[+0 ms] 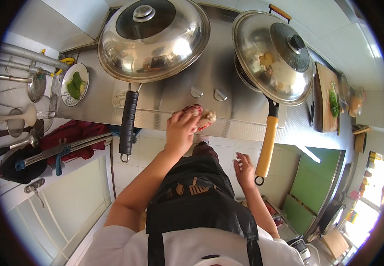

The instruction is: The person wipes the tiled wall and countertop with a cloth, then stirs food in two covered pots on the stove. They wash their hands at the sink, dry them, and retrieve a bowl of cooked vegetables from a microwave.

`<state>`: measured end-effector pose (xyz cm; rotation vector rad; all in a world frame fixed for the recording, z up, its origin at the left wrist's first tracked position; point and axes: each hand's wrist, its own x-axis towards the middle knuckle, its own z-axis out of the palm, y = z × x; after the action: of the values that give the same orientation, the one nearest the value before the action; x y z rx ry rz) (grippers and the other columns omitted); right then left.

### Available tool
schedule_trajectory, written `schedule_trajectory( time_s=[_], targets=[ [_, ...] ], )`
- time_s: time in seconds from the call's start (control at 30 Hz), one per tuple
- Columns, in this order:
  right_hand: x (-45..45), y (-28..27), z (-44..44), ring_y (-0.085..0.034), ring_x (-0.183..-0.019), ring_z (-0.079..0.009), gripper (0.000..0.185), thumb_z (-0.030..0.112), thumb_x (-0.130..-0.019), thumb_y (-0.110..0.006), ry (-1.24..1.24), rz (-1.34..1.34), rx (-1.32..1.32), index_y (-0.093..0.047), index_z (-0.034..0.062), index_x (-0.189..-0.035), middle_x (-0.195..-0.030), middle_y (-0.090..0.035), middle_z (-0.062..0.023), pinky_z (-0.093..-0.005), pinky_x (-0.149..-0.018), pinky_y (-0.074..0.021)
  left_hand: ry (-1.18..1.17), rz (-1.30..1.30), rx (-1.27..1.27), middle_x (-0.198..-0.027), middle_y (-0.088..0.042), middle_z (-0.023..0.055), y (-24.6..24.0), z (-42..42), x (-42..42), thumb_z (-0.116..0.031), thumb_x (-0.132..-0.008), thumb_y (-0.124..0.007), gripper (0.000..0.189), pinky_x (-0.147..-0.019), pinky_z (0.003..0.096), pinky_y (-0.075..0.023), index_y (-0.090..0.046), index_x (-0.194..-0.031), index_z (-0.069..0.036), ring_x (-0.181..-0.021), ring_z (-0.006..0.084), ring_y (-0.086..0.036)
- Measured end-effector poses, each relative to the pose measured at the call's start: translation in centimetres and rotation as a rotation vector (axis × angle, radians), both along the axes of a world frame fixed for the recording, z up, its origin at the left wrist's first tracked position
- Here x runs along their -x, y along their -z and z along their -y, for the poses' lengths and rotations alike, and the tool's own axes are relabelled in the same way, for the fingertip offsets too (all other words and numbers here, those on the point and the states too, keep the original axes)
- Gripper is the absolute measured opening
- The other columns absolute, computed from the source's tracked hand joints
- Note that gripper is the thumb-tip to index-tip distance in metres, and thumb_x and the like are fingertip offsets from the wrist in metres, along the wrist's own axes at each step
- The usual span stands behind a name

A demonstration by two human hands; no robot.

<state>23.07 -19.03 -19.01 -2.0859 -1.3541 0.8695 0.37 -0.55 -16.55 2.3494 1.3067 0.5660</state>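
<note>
My left hand (180,128) is closed over a crumpled red and beige cloth (208,120). The cloth rests at the front edge of the stainless-steel stove top (178,96), just below two control knobs (208,93). My right hand (244,168) hangs low in front of the counter with loosely bent fingers and nothing in it. Close to its right is the yellow handle (267,143) of a pan (245,74), which sits under a tilted steel lid (278,63). On the left burner side, a large domed lid (158,60) covers a pan with a black wrapped handle (129,119).
A plate (66,94) with green vegetable pieces stands at the counter's left end. Toward the right lie a wooden cutting board (323,99) with chopped greens (334,103) and a dark-handled knife (312,113). Ladles and strainers (16,123) hang on the left wall. Both pan handles jut past the counter edge.
</note>
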Motion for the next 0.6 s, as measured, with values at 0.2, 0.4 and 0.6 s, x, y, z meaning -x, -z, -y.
schedule_trajectory(
  time_s=[0.2, 0.4, 0.6],
  targets=[
    [9.9, -1.4, -10.2, -0.062, -0.078, -0.0207, 0.034, 0.014, -0.082, -0.067, 0.162, -0.382, -0.198, -0.056, 0.0007, -0.111, -0.093, -0.062, -0.013, -0.0317, -0.066, -0.0507, -0.095, 0.309, 0.239, -0.128, -0.053, 0.0117, 1.4, 1.3, 3.0, -0.002, -0.064, -0.069, 0.063, -0.093, 0.0393, -0.0425, -0.054, -0.125, -0.009, -0.108, 0.0351, -0.046],
    [11.9, -0.5, -17.1, -0.063, -0.069, -0.0193, 0.029, 0.01, -0.083, -0.065, 0.185, -0.185, -0.287, -0.055, 0.0045, -0.11, -0.082, -0.065, -0.0103, -0.0305, -0.063, -0.0501, -0.254, 0.404, 0.286, -0.122, -0.053, 0.0183, 2.8, 0.8, 2.1, -0.012, -0.067, -0.073, 0.058, -0.092, 0.0416, -0.0434, -0.055, -0.122, -0.005, -0.11, 0.0372, -0.047],
    [11.2, 0.5, -22.3, -0.062, -0.072, -0.0276, 0.013, 0.005, -0.078, -0.061, -0.059, 0.449, -0.566, -0.062, 0.0076, -0.091, -0.081, -0.059, -0.0064, -0.0381, -0.057, -0.0488, -0.469, 0.291, 0.105, -0.127, -0.044, 0.0201, 2.5, -1.9, 0.4, -0.02, -0.07, -0.074, 0.054, -0.089, 0.0443, -0.0443, -0.055, -0.119, -0.006, -0.11, 0.0392, -0.047]
  ],
)
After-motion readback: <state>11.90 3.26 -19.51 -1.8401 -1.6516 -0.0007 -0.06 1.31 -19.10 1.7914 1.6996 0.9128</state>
